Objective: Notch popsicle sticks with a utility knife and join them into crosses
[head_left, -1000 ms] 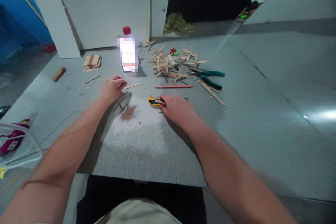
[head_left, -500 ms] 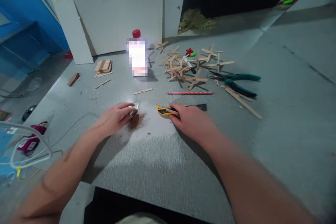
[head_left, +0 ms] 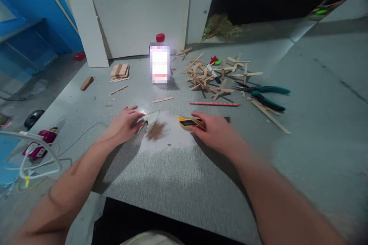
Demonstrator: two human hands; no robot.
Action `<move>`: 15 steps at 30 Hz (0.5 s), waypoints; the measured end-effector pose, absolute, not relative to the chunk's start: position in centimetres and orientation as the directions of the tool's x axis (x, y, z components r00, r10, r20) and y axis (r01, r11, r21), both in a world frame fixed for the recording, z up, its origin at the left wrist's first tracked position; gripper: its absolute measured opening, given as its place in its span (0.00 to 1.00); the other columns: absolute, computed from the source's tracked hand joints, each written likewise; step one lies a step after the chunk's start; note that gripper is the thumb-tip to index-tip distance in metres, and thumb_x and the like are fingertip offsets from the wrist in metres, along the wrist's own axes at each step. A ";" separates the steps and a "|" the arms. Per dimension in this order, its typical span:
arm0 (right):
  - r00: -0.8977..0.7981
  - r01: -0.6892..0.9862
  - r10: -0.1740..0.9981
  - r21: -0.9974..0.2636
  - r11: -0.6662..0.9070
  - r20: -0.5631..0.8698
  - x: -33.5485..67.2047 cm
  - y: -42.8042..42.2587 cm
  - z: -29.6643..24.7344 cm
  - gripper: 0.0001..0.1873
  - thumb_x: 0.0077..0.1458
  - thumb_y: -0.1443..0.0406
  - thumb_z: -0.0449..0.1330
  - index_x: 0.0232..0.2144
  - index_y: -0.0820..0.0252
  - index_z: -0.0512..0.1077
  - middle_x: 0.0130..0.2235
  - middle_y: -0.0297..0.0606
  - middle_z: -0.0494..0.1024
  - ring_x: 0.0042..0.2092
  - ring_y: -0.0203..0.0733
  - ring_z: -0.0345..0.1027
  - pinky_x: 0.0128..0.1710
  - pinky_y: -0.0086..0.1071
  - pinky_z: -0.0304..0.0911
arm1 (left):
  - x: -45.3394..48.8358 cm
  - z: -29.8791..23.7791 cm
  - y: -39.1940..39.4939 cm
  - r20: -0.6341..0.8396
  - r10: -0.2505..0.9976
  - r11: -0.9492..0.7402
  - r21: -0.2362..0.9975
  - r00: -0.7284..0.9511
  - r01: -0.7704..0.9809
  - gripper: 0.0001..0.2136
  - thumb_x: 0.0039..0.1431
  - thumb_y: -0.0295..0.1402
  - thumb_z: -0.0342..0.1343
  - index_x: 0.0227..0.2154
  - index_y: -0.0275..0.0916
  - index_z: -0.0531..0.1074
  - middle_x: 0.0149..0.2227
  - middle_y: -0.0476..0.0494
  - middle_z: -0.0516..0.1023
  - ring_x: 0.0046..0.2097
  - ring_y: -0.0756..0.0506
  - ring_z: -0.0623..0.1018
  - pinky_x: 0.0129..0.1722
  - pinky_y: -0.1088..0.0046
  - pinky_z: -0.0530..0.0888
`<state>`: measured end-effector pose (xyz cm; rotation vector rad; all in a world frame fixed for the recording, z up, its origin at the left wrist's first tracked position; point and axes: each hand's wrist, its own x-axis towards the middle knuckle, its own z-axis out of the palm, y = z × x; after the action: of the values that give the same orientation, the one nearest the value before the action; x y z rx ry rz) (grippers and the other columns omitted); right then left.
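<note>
My right hand [head_left: 217, 132] rests on the grey board [head_left: 178, 176], its fingers closed over a yellow utility knife [head_left: 186, 123] whose tip pokes out to the left. My left hand [head_left: 123, 124] lies to the left with its fingers stretched forward, their tips at a thin pale sheet [head_left: 149, 118]. A small brown heap of wood dust [head_left: 156, 130] sits between the two hands in a bright patch of light.
A white bottle with a red cap [head_left: 160, 61] stands further back. A single wooden stick [head_left: 162, 100], a red pencil [head_left: 214, 103], a pile of crossed sticks [head_left: 212, 74], green-handled pliers [head_left: 266, 93], a stack of sticks [head_left: 120, 71]. Cables and a magenta plug [head_left: 40, 143] lie at left.
My left hand drew back from the single stick towards me and came down beside the brown dust. My right hand stayed on the knife. The view shifted up and left.
</note>
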<state>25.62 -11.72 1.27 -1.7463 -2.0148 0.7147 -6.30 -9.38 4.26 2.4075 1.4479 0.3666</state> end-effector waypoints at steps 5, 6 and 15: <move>-0.184 0.582 0.982 -0.810 0.076 -0.040 25.4 -12.1 1.6 0.17 0.61 0.59 0.55 0.51 0.55 0.70 0.32 0.38 0.78 0.32 0.45 0.69 0.31 0.36 0.59 | -3.6 5.1 -10.1 0.034 0.911 -0.367 0.523 0.412 0.769 0.11 0.67 0.39 0.56 0.37 0.35 0.75 0.39 0.45 0.79 0.41 0.46 0.78 0.47 0.61 0.75; -0.210 0.528 0.977 -0.846 0.071 -0.048 25.2 -12.3 1.7 0.15 0.60 0.61 0.55 0.49 0.54 0.69 0.31 0.36 0.77 0.31 0.43 0.68 0.31 0.35 0.58 | -2.8 5.3 -10.3 0.030 0.908 -0.361 0.560 0.417 0.746 0.08 0.67 0.36 0.57 0.39 0.36 0.76 0.41 0.44 0.79 0.40 0.47 0.77 0.45 0.63 0.75; -0.455 0.075 0.889 -0.997 -0.022 -0.054 22.7 -14.1 2.1 0.09 0.58 0.62 0.55 0.42 0.53 0.62 0.29 0.29 0.71 0.28 0.37 0.59 0.28 0.32 0.52 | 3.3 3.9 -12.8 0.001 0.841 -0.165 0.953 0.541 0.255 0.12 0.64 0.38 0.58 0.48 0.40 0.71 0.43 0.41 0.81 0.38 0.46 0.82 0.38 0.70 0.77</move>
<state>22.69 -14.11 2.09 -1.0268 -1.5870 1.5504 3.27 -12.80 3.91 1.7014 0.9281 0.6795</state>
